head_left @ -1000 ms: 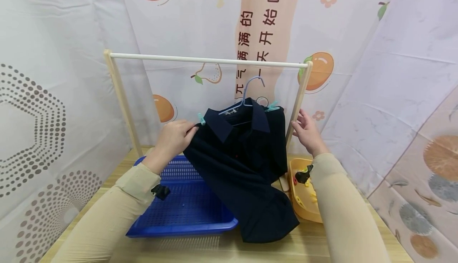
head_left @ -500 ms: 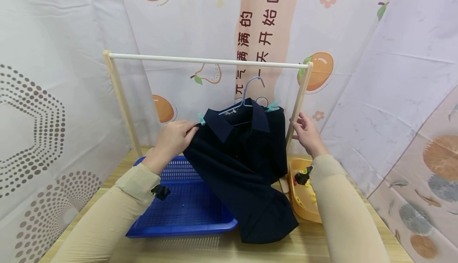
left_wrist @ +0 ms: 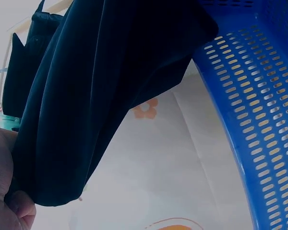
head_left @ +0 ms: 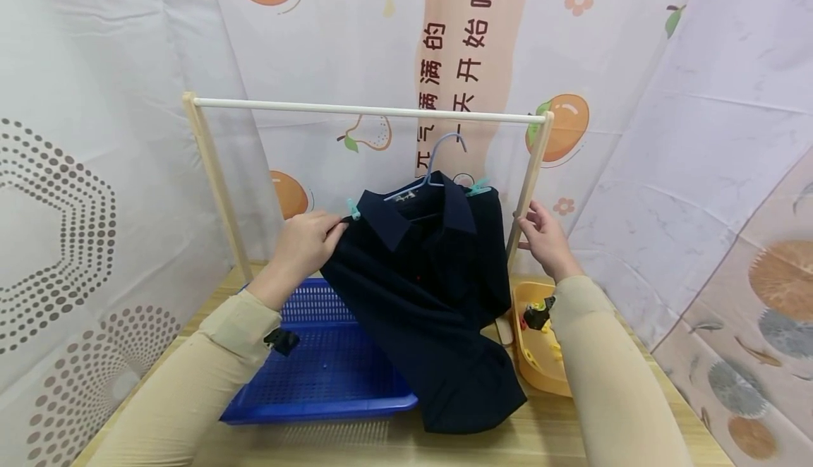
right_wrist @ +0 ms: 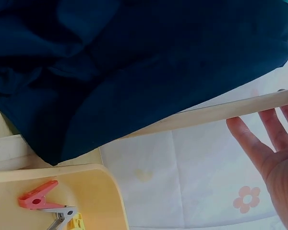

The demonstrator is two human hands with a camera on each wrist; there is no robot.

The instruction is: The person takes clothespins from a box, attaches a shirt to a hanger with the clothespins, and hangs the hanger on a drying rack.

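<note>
A dark navy collared shirt (head_left: 419, 269) is on a blue hanger (head_left: 434, 164), whose hook appears below the rack's white rod (head_left: 368, 109). Teal clothespins (head_left: 353, 210) sit at both its shoulders. My left hand (head_left: 306, 241) pinches the shirt's edge just outside the left clothespin; the left wrist view shows the fabric (left_wrist: 81, 105) draping from my fingers. At the rack's right wooden post (head_left: 530, 178), my right hand (head_left: 547, 241) has its thumb in front and fingers behind. The right wrist view shows these fingers (right_wrist: 252, 141) against the post.
A blue perforated basket (head_left: 317, 407) stands on the wooden table at left, partly behind the shirt. At right, a yellow tray (head_left: 540, 375) holds several coloured clothespins (right_wrist: 38, 196). The rack's left post (head_left: 216, 178) rises behind the basket. Printed cloth hangs all round.
The shirt, hanger and my left hand have shifted very slightly left. My right hand's fingers have come closer round the post.
</note>
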